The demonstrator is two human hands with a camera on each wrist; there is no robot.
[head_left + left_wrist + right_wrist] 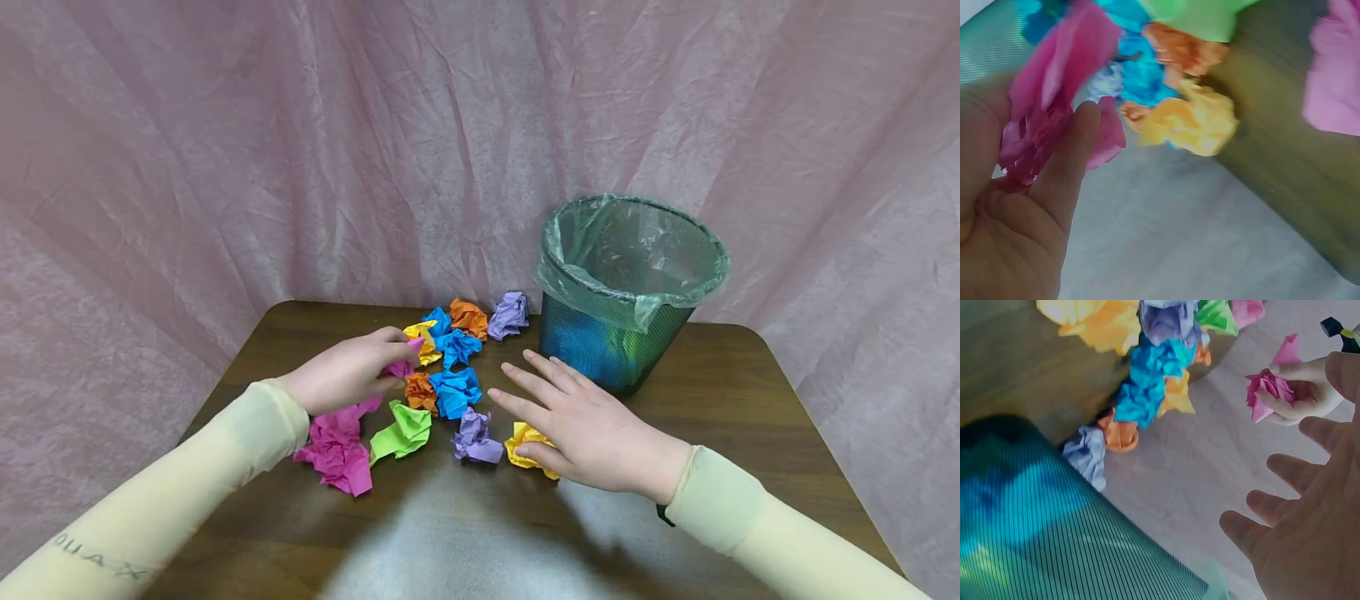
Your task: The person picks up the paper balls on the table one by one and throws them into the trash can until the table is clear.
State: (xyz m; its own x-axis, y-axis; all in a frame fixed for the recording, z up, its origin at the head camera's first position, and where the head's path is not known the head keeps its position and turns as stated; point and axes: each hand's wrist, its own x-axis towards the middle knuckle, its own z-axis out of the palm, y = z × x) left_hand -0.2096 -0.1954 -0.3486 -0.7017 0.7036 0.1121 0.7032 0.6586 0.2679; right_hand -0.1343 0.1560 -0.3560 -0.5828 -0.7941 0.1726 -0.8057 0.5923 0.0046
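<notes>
left hand [347,372] grips pink paper ball [1267,389] (right hand [581,425] spread flat).

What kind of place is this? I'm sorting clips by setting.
Probably a staged recording setup, not a lived-in room: a pink cloth backdrop hangs behind a small wooden table that holds only crumpled paper balls and a lined mesh bin.

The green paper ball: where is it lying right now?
In the head view the green paper ball lies on the table near its front, between the pink paper on its left and a purple ball on its right, below the left hand.
</notes>
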